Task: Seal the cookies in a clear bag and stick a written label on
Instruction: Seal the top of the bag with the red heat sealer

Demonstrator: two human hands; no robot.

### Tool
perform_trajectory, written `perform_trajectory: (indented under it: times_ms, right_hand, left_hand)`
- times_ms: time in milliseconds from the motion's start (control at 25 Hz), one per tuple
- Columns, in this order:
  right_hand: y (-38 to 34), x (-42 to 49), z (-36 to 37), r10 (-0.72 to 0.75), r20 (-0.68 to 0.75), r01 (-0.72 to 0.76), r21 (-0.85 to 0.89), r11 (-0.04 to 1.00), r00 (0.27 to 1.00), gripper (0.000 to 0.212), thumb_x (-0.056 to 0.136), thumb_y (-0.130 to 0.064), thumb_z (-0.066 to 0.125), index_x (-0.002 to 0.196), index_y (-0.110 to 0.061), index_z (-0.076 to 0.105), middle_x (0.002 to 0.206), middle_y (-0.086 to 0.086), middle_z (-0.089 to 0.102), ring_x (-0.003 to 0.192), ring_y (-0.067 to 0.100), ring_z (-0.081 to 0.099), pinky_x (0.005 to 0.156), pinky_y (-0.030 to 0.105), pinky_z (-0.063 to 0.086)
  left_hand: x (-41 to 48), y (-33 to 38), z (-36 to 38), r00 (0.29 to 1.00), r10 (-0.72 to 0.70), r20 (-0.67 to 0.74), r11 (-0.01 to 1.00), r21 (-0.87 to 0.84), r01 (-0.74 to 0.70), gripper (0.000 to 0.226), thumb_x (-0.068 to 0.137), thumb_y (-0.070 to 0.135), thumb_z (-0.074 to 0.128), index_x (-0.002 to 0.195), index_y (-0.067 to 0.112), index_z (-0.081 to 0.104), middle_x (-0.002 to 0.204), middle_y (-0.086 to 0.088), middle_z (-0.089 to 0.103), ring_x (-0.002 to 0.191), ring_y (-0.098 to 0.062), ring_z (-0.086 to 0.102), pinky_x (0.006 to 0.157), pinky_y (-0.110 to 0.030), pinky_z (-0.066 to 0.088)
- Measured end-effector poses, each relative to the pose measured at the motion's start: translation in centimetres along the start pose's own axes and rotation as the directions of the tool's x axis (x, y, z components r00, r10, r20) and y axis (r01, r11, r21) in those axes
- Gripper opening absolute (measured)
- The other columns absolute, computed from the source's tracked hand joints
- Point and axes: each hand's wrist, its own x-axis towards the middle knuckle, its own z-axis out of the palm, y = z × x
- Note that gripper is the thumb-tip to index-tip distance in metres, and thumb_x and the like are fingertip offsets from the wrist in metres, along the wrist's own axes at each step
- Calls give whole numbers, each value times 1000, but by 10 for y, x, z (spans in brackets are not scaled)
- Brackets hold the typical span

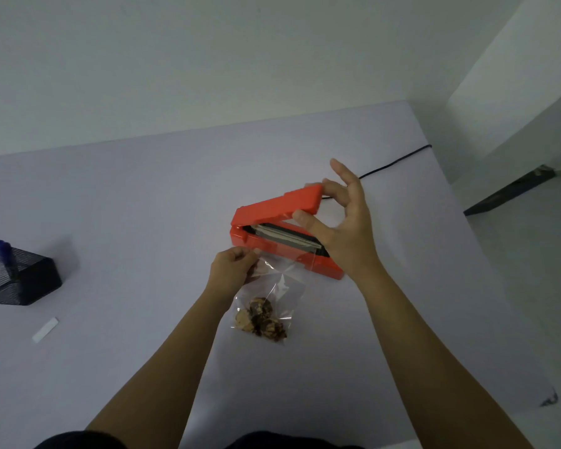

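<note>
Head view: we see the clear bag point(274, 296) lying on the pale table point(143, 205), its cookies point(261, 319) bunched at the end nearest us and its open mouth reaching toward the red heat sealer point(282, 228). Our left hand point(232, 268) is closed, pinching the bag's upper left corner between thumb and fingers, just in front of the sealer's base. Our right hand point(344, 222) holds the free end of the sealer's raised lid point(279, 205) between thumb and forefinger, the other fingers spread loose above it. The bag's mouth lies at the front edge of the sealer's dark strip, below and left of the right hand. A black cord point(395, 162) runs off behind. At far left stand a mesh holder point(20, 280) with a blue pen point(4, 254), and a white label point(45, 329) lies near it.
</note>
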Motion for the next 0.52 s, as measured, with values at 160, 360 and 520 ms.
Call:
perform_trajectory:
  times_ms: [160,360,520]
  right_hand:
    - [-13,8,10,-107,176,89,106,990,978,80,80,-26,71,141,-32,19,141,-7,45,135,1,32,109,14,26]
    - [26,-28,9,276,-449,-246,126,961,850,9,92,-34,54,85,-28,54,83,-9,60,71,-7,57,69,22,44]
    - [75,-68,23,585,-269,-631,-129,765,765,49,90,-51,46,69,-9,58,68,6,62,68,21,59,66,33,45]
  left_hand:
    - [-3,2,0,1000,-8,2,1000,-24,8,24,87,25,64,80,3,69,74,-12,67,71,-25,64,82,-46,57]
    - [-7,6,2,998,46,-41,998,41,-45,13,89,24,62,90,11,63,82,-10,69,70,-21,67,74,-38,59]
    - [-13,9,7,968,243,-60,955,189,-228,16,92,14,54,105,16,44,91,-4,64,64,-18,68,54,-19,56]
